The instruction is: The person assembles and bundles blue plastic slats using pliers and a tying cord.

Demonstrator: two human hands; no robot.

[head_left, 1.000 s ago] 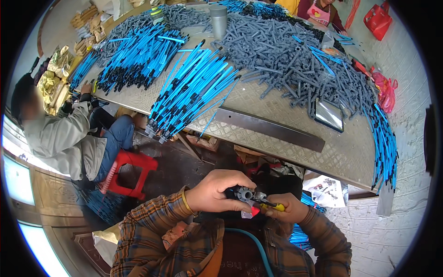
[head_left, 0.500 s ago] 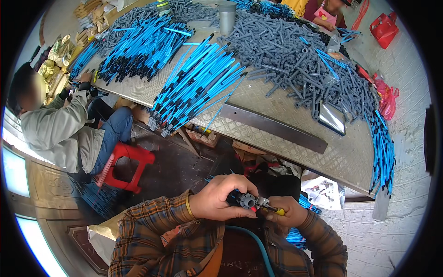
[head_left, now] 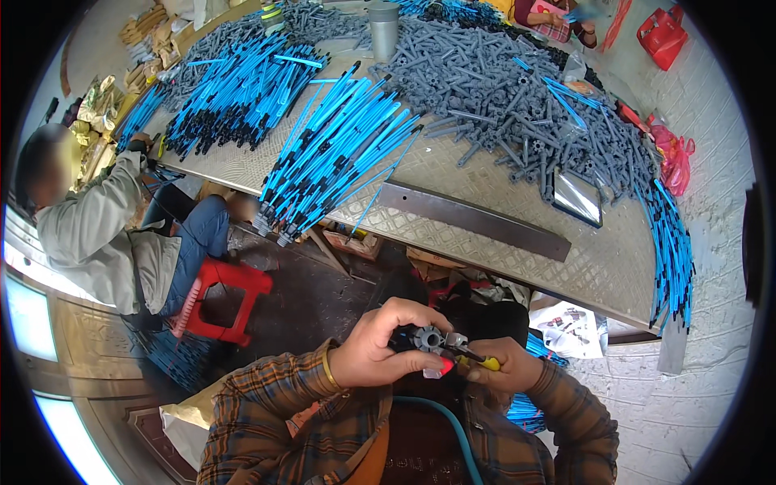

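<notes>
In front of my chest my left hand is closed around a dark grey plastic fitting with a toothed round end, which faces up. A black part beside it is mostly hidden in my fingers. My right hand is closed around a yellow-handled hand tool that looks like pliers. Its metal head is right beside the fitting's toothed end; whether they touch I cannot tell. A small red-and-pale piece shows at my left thumb tip; its kind is unclear.
Ahead, the table bears a heap of grey fittings, bundled blue rods, a metal bar, a tablet-like device and a grey canister. Left, a co-worker sits on a red stool. Another person is at the far side.
The tool's head has shifted slightly beside the fitting, and more of the red piece shows. The co-worker on the left has raised an arm toward the table. My view has shifted a little.
</notes>
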